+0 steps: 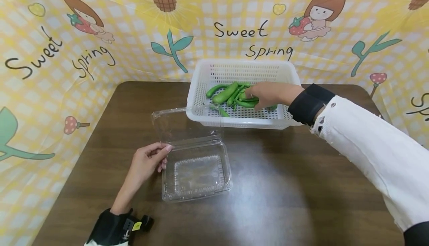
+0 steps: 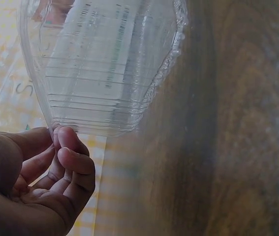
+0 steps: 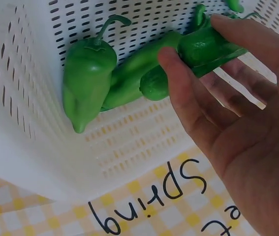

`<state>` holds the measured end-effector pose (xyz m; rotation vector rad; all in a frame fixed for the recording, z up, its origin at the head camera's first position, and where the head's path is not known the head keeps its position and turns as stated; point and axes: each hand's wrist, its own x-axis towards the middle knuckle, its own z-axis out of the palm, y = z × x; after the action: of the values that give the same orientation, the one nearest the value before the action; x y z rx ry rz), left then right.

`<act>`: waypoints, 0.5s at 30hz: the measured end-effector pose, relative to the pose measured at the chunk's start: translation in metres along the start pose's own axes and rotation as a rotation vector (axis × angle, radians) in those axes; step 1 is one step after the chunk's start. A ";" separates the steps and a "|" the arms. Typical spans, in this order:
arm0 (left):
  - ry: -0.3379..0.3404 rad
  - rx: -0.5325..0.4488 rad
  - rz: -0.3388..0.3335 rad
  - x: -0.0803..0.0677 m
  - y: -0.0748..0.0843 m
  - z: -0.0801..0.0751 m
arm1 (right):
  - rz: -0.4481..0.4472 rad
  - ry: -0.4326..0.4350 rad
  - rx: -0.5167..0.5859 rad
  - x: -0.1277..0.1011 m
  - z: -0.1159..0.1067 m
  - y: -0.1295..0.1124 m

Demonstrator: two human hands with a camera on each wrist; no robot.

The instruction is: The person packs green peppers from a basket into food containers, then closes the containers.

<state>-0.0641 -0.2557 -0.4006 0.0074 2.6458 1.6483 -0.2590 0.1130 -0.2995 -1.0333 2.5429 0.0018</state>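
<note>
White sleeve point(image 1: 365, 156) is filling the lower right of the frame; at lower left, the left hand point(image 1: 145, 162) is pinching the edge of a clear plastic box point(image 1: 197, 173), which is sitting open on the brown table point(image 1: 278, 186); above centre, the right hand point(image 1: 269, 92) is holding a green pepper point(image 3: 201, 49) between thumb and fingers inside a white basket point(image 1: 241, 123); other peppers point(image 1: 225, 93) are lying there; behind, a yellow checked cloth point(image 1: 231, 0) is hanging.
</note>
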 end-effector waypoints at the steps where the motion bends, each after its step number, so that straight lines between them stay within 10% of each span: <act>1: 0.001 0.004 0.005 0.000 -0.001 0.000 | -0.002 0.005 -0.003 -0.001 0.000 0.000; 15: 0.007 0.024 0.018 -0.002 -0.002 -0.001 | 0.007 0.039 0.024 -0.022 -0.007 -0.005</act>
<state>-0.0624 -0.2570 -0.4019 0.0268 2.6780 1.6250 -0.2435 0.1231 -0.2839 -1.0254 2.5750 -0.0471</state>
